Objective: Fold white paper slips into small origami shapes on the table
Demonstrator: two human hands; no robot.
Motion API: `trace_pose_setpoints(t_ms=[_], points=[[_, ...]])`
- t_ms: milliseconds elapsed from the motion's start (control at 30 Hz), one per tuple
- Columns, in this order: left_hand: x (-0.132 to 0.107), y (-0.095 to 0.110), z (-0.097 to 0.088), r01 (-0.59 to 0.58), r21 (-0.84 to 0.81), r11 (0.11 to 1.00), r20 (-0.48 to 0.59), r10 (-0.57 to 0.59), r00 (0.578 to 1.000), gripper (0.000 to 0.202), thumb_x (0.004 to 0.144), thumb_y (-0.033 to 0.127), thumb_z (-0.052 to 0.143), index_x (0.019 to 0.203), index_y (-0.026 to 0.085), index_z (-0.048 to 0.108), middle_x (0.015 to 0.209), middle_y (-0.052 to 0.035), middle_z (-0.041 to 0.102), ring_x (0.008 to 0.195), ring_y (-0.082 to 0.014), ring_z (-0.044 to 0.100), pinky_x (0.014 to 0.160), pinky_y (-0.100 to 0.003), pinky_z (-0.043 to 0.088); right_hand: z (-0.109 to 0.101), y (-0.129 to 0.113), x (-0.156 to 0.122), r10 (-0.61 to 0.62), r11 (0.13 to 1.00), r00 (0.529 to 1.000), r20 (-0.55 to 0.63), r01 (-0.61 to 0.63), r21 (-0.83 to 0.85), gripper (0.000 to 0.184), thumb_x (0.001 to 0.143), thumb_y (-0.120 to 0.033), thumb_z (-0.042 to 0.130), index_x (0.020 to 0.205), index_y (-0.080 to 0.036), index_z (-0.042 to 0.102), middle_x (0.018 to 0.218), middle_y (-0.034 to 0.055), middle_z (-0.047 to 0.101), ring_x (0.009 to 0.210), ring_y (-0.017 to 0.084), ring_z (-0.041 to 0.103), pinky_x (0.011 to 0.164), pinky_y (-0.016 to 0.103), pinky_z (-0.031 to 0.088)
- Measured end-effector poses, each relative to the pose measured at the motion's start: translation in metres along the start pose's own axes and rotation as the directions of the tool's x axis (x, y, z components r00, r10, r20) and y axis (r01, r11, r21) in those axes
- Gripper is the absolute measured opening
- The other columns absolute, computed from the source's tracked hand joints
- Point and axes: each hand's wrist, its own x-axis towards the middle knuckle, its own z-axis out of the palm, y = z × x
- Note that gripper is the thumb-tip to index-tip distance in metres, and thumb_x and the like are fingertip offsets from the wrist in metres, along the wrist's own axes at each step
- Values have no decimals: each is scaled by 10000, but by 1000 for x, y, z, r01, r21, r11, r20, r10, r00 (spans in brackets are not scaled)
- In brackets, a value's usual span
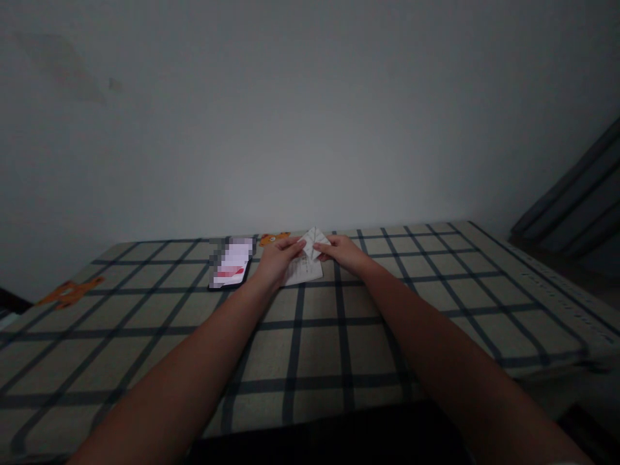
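Observation:
A small piece of folded white paper (316, 237) with crease lines is pinched between both of my hands, its pointed top facing the wall. My left hand (277, 259) grips its left side, thumb on top. On its right side my right hand (345, 253) is closed on it, thumb and fingers pressed together. Beneath the hands a flat sheet of paper (304, 274) with faint print lies on the cloth, partly hidden by the left hand and the folded piece.
Left of my hands lies a phone (234, 263) with a lit, partly blurred screen. A checked tablecloth (320, 349) with orange bear figures (72, 292) covers the table, whose far edge meets a grey wall (310, 116). Dark fabric (576, 184) hangs at the right.

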Motion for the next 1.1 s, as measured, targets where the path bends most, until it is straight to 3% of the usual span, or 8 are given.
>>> trace_pose_setpoints(t_ms=[400,567,667,767,1000,1100], points=[[2,-5,-1,68,-8,998,70,-67,995,333,631,316,701,893,115,664,651,-38,634,528,-97,551,545,-228,435,2,-1,-1,-4,1000,999,-40,5,21,237,692,-333,610,775,-113,641,758,53,651,647,111,579,631,242,473],[5,-12,-6,100,123,987,57,-107,993,260,635,327,687,767,105,665,579,-29,600,468,-84,512,475,-203,388,1,1,0,-1,997,996,-86,-5,-76,212,685,-297,617,794,-116,640,745,50,648,610,109,561,573,227,446],[6,-15,-9,105,176,979,25,-111,993,254,620,325,695,747,107,661,566,-20,588,449,-77,495,446,-193,361,-1,0,1,23,1000,994,-102,-23,6,239,668,-273,639,854,-124,631,755,48,642,592,95,545,559,217,440],[7,-13,-9,85,105,991,40,-90,995,269,622,313,695,797,111,656,584,-11,586,467,-72,496,461,-186,365,-2,-1,2,54,995,993,-105,-45,85,254,693,-309,622,872,-130,620,709,31,621,554,75,516,543,207,430],[5,-7,-3,102,15,995,9,-102,995,243,595,251,715,769,101,636,635,-31,615,541,-84,544,537,-196,410,-5,3,2,58,996,994,-89,-64,-61,297,703,-404,591,670,-108,602,599,27,583,547,89,514,539,220,401],[4,-8,-2,109,21,994,21,-109,994,174,614,231,693,713,111,614,584,-12,594,498,-79,523,497,-193,389,-6,3,1,32,987,995,-93,-45,-151,307,711,-414,577,657,-113,600,583,23,578,531,90,503,520,219,375]])
